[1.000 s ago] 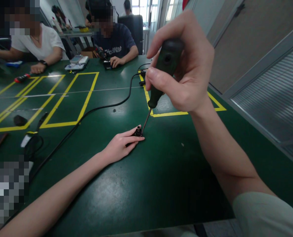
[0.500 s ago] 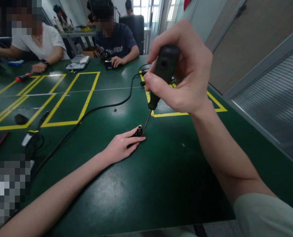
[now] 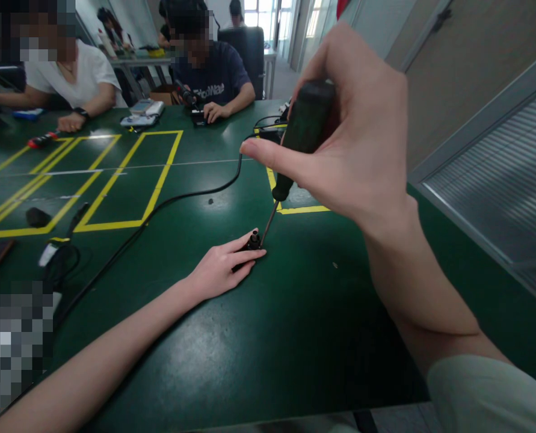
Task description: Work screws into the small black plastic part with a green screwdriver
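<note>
My left hand rests on the green table, its fingers closed around a small black part with a short round post on top. Much of that part is hidden by the fingers. My right hand holds a screwdriver by its thick dark handle, tilted, with the shaft running down to the left. Its tip meets the edge of the black part beside the post. The right thumb stretches out past the handle to the left, while the other fingers are mostly hidden behind it.
A black cable crosses the green table. Yellow tape marks out rectangles. At left lie a small black block and a connector lead. Across the table a person handles a black tool; another sits by a red-and-black tool.
My right hand has shifted and turned around the screwdriver handle, with the thumb now extended leftward off it. The screwdriver, my left hand and the black part stay nearly in place.
</note>
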`<state>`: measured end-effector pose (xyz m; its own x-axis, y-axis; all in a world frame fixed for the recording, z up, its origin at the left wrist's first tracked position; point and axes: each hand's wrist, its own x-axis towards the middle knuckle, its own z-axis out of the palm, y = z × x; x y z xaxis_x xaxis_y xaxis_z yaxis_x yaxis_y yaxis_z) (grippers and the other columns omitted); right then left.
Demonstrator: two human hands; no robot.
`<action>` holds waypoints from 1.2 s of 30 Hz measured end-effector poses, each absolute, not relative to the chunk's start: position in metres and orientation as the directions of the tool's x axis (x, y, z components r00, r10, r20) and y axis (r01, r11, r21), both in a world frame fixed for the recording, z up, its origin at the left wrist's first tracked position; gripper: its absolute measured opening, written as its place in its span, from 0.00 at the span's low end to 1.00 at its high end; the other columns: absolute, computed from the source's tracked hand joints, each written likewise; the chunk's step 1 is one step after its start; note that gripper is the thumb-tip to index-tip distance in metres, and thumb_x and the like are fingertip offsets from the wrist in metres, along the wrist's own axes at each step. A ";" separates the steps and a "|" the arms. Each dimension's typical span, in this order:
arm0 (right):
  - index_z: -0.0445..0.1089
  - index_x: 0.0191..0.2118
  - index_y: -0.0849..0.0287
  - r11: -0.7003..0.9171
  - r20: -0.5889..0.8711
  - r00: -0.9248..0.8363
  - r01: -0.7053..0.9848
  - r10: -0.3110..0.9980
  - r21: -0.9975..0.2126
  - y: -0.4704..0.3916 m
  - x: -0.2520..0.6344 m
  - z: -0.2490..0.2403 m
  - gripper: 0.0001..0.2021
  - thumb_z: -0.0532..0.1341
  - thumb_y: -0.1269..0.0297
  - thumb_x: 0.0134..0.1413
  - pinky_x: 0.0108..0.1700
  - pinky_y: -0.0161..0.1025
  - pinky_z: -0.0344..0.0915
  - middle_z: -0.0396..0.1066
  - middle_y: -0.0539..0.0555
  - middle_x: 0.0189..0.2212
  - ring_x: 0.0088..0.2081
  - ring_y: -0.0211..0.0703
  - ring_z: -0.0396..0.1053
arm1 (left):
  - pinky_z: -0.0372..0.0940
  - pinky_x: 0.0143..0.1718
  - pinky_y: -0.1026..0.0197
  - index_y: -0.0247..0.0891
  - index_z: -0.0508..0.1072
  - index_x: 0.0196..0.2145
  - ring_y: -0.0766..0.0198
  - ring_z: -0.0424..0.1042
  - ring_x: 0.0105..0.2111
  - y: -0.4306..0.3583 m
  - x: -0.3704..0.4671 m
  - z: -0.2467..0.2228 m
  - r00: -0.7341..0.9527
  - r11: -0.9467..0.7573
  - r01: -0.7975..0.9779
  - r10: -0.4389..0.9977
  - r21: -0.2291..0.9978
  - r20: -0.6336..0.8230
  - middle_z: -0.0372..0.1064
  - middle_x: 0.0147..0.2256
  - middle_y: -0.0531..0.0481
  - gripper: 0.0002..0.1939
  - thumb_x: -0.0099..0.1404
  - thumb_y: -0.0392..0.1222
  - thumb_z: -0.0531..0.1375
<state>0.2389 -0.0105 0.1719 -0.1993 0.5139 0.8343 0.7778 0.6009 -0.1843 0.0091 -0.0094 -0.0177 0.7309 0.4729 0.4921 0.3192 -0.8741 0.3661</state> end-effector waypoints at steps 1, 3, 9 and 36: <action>0.62 0.36 0.56 0.569 0.833 -0.181 0.802 0.523 -0.183 -0.013 0.238 0.173 0.32 0.67 0.29 0.49 0.41 0.45 0.69 0.67 0.52 0.33 0.35 0.43 0.67 | 0.73 0.62 0.51 0.41 0.81 0.58 0.51 0.75 0.62 -0.010 0.009 -0.017 0.731 -0.874 0.318 0.472 0.366 0.492 0.67 0.68 0.40 0.18 0.75 0.34 0.59; 0.61 0.35 0.55 0.522 0.830 -0.152 0.832 0.537 -0.186 -0.019 0.235 0.175 0.32 0.65 0.28 0.50 0.41 0.45 0.69 0.65 0.51 0.32 0.36 0.44 0.67 | 0.73 0.62 0.51 0.42 0.80 0.59 0.51 0.75 0.62 -0.010 0.008 -0.017 0.735 -0.873 0.317 0.473 0.370 0.485 0.66 0.69 0.41 0.19 0.74 0.34 0.59; 0.65 0.38 0.54 0.515 0.774 -0.227 0.845 0.591 -0.146 -0.034 0.237 0.184 0.26 0.69 0.35 0.52 0.37 0.45 0.67 0.68 0.53 0.34 0.34 0.45 0.67 | 0.74 0.62 0.51 0.43 0.80 0.59 0.52 0.75 0.63 -0.010 0.008 -0.017 0.733 -0.870 0.326 0.479 0.369 0.482 0.67 0.68 0.42 0.19 0.74 0.34 0.59; 0.75 0.41 0.54 0.562 0.751 -0.338 0.825 0.566 -0.052 -0.024 0.249 0.184 0.16 0.58 0.47 0.64 0.32 0.43 0.52 0.74 0.52 0.30 0.27 0.42 0.63 | 0.74 0.61 0.49 0.44 0.68 0.70 0.46 0.70 0.66 -0.017 0.003 -0.012 0.801 -0.882 0.389 0.466 0.265 0.377 0.55 0.74 0.36 0.26 0.76 0.35 0.57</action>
<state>0.2494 -0.0240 0.1840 -0.3384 0.5664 0.7515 0.8254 0.5621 -0.0519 0.0027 -0.0166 -0.0125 0.8005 0.4661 0.3768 0.3889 -0.8823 0.2651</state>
